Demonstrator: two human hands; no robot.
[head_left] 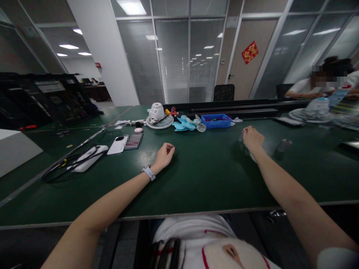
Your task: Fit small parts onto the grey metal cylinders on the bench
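Note:
My left hand (165,155), with a watch (148,172) at the wrist, rests low over the green table (202,179). Its fingers curl in toward the thumb, and what they hold, if anything, is hidden. Farther right, my right hand (253,139) is closed above the table. Something clear and pale, perhaps thin plastic, shows beside and beneath its fingers; its kind cannot be made out. A grey cylinder (284,145) stands just right of that hand. Ahead, between the hands, lie light blue fan blades (185,123) and a blue tray (216,120) with small parts.
A white fan housing (158,117) sits at the back. On the left are a white phone (117,145), a white device (91,158) with black cables, and a pink round object (138,130). At far right, a person (314,84) sits near more fan parts (315,111).

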